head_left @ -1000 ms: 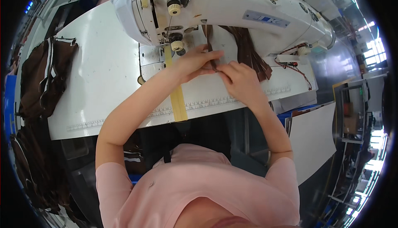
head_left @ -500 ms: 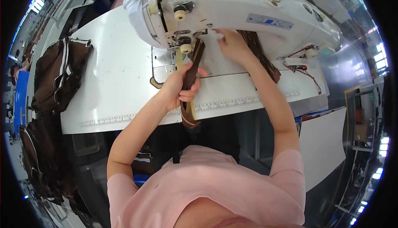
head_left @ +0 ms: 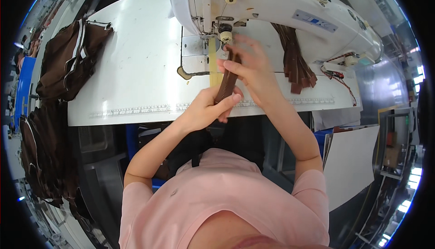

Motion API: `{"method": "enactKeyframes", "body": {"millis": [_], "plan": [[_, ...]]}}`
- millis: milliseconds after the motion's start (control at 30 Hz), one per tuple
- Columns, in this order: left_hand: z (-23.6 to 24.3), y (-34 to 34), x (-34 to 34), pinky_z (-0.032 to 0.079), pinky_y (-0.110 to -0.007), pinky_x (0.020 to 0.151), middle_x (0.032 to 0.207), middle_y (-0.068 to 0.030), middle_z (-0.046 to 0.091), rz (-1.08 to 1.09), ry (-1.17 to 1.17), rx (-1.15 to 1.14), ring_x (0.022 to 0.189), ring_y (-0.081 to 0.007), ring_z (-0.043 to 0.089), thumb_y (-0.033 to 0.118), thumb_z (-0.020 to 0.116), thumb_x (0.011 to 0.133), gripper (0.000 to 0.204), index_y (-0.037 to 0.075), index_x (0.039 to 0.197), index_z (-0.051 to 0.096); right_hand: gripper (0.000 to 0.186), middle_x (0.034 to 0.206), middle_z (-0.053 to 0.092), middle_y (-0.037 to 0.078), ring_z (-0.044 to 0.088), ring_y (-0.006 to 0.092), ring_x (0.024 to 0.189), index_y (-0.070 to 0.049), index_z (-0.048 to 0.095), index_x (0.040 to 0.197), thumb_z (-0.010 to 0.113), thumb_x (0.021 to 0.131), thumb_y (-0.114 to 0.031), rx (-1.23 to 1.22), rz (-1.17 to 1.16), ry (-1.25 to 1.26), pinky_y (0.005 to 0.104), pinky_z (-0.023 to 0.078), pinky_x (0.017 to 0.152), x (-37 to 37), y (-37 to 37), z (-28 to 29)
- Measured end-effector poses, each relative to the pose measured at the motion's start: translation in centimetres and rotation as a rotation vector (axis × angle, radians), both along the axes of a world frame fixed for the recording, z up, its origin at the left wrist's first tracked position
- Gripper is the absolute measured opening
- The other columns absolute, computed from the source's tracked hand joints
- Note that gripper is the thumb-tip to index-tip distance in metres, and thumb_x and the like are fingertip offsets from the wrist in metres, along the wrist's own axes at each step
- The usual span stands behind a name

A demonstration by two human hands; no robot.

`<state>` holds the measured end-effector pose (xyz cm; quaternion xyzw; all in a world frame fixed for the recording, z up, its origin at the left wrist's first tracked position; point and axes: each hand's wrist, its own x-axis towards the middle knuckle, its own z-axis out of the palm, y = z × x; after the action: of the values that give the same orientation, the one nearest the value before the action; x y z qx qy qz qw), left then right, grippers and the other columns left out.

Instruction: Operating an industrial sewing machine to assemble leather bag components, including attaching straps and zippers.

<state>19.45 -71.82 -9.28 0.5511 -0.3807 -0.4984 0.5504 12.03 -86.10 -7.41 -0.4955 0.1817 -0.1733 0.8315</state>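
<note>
A brown zipper strip (head_left: 226,86) runs between my hands below the needle area of a white sewing machine (head_left: 272,2). My left hand (head_left: 206,109) grips its lower part, thumb along the toothed tape. At the upper part is my right hand (head_left: 253,70), thumb on the strip and its fingers smeared by motion. A yellow tape (head_left: 214,59) lies on the white worktable (head_left: 127,77) behind the strip. More brown strips (head_left: 294,63) lie under the machine arm to the right.
Brown fabric pieces with white edging (head_left: 68,59) are piled at the left, with more hanging off the edge (head_left: 45,158). A ruler scale (head_left: 149,108) runs along the table front. A wire with a small connector (head_left: 340,79) lies right. A white board (head_left: 351,163) stands at lower right.
My right hand has come down from under the machine arm onto the strip's upper part. My left hand has shifted along it, and its dangling lower loop is no longer visible.
</note>
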Motion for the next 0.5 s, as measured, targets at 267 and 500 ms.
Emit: {"method": "enactKeyframes", "body": {"millis": [267,500], "plan": [[1.3,0.5,-0.6,0.047,-0.023,0.065,0.082,-0.0079,0.067,0.403,-0.201,-0.184,0.071,-0.0106,0.062,0.005,0.054,0.094,0.014,-0.002,0.105,0.058,0.039,0.118,0.056,0.017,0.064,0.0233,0.103,0.003,0.045,0.122,0.057,0.086,0.01,-0.707,-0.156,-0.158,0.0257,0.054,0.082,-1.9,2.6,5.3],[-0.2,2.9,-0.6,0.044,-0.023,0.067,0.086,-0.0052,0.064,0.083,-0.482,-0.055,0.079,-0.008,0.058,-0.005,0.054,0.087,0.016,-0.004,0.102,0.057,0.021,0.093,0.067,0.008,0.064,0.0117,0.086,0.004,0.057,0.109,0.059,0.088,0.003,-0.997,-0.145,-0.086,0.0217,0.049,0.077,-3.1,1.2,6.5]]}}
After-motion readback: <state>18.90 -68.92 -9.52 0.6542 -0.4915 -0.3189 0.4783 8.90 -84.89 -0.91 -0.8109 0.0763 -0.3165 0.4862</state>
